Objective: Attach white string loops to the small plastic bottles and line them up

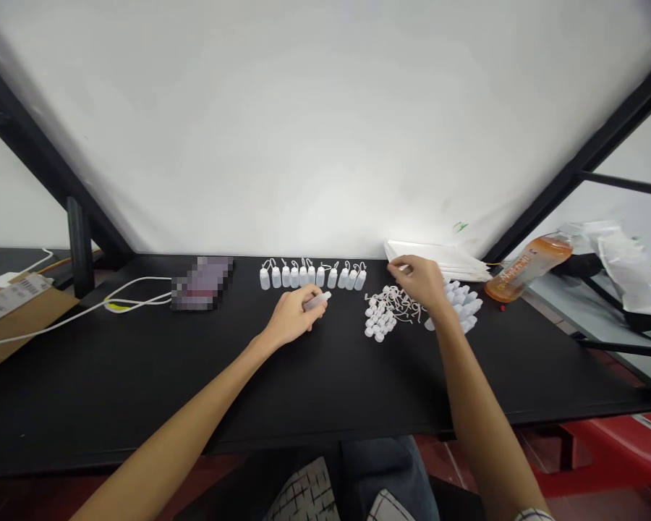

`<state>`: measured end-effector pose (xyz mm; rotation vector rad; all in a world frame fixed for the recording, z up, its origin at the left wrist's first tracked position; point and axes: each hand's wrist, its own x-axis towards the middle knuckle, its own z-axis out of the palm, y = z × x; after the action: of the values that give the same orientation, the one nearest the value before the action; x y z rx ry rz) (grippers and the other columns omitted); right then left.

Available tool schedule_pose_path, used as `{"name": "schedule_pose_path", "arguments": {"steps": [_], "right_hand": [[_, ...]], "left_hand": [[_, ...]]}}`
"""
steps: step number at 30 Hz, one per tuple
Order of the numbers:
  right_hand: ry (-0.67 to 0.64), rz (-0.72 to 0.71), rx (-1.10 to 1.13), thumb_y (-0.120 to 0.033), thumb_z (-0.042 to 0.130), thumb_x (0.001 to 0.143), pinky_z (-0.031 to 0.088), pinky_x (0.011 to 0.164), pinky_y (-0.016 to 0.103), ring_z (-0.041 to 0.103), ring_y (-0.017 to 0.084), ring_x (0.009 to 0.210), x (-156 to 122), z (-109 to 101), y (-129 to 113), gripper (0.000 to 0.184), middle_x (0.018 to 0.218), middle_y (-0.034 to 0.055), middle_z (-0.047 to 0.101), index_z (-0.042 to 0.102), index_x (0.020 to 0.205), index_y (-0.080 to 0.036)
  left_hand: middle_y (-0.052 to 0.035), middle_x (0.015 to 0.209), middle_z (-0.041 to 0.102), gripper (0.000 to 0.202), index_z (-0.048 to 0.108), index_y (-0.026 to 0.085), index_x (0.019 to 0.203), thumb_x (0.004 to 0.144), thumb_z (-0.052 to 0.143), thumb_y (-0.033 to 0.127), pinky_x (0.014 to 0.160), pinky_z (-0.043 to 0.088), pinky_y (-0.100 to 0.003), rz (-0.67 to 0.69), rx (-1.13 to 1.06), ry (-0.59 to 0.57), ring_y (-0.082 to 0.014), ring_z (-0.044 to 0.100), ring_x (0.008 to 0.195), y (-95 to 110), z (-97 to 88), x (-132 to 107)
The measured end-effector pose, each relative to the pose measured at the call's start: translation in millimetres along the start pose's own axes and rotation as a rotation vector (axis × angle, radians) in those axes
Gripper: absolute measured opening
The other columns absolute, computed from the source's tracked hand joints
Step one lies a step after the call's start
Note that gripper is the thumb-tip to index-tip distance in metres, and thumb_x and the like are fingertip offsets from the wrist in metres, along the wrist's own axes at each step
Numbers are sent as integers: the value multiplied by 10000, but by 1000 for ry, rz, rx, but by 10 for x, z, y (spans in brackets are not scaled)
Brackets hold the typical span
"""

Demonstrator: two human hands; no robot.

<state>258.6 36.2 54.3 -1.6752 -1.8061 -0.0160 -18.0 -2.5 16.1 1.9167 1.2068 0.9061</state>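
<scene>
My left hand (298,315) is closed around a small translucent squeeze bottle (317,301), tilted with its bare neck pointing up and right. My right hand (420,281) hovers over the back of a pile of white caps (378,316) with thin curled tails. Its fingertips are pinched together, and anything between them is too small or hidden to make out. Behind my left hand stands a row of several similar bottles (286,277), upright with tailed caps on. More bottles without caps (464,304) lie heaped beside my right wrist, which partly hides them.
White flat sheets or bags (450,262) lie against the wall. An orange drink bottle (529,268) leans at the right. Left on the black table (325,391) are a blurred-out device (202,284), white cables (135,297) and a cardboard parcel (32,311). A red stool (613,449) stands below right.
</scene>
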Motion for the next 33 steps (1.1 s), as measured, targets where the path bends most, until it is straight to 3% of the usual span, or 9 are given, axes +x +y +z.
{"name": "schedule_pose_path", "arguments": {"steps": [3,7,12,15,20,28,33], "right_hand": [[12,167,-58,-315,626,758,435,621,306,675,228,725,45,-120,265,157,777,36,747,747,788,-219],[-62,202,-74,-410,673,718,388,552,291,652,223,707,30,-138,428,208,760,45,740,751,733,-218],[-252,22,50,-364,660,734,377,532,274,609,177,618,14,-50,326,200,721,43,724,770,768,-201],[-387,-79,5,-274,651,719,388,563,260,605,165,636,-3,23,206,152,721,18,719,779,780,-220],[-531,-64,-129,-215,650,717,372,585,250,618,168,708,-36,103,76,146,756,-7,722,777,775,-257],[-451,-98,-7,-246,611,760,388,613,258,597,160,707,-7,116,113,126,812,21,714,730,762,-203],[-339,-22,322,-377,629,759,342,502,254,459,116,509,-13,83,108,234,592,9,601,690,786,-152]], "left_hand": [[38,674,645,143,589,204,838,846,544,339,580,431,-242,-10,30,-15,-93,546,478,16,4,-8],[34,651,620,157,579,196,769,823,555,341,553,397,-235,-25,72,-25,-101,524,509,36,8,-20],[34,645,607,170,552,195,742,830,542,340,553,380,-236,-7,62,-28,-102,516,519,26,11,-26],[33,636,603,171,551,196,751,831,541,346,546,379,-237,5,49,-41,-106,515,517,14,15,-27],[30,649,610,163,556,196,759,828,544,343,552,392,-236,2,49,-64,-105,524,522,29,13,-33],[21,660,621,159,582,183,787,838,538,327,549,417,-235,20,33,-81,-99,540,497,44,17,-31],[18,685,630,142,599,182,851,835,534,307,528,419,-231,27,-25,-105,-98,553,477,30,18,-37]]}}
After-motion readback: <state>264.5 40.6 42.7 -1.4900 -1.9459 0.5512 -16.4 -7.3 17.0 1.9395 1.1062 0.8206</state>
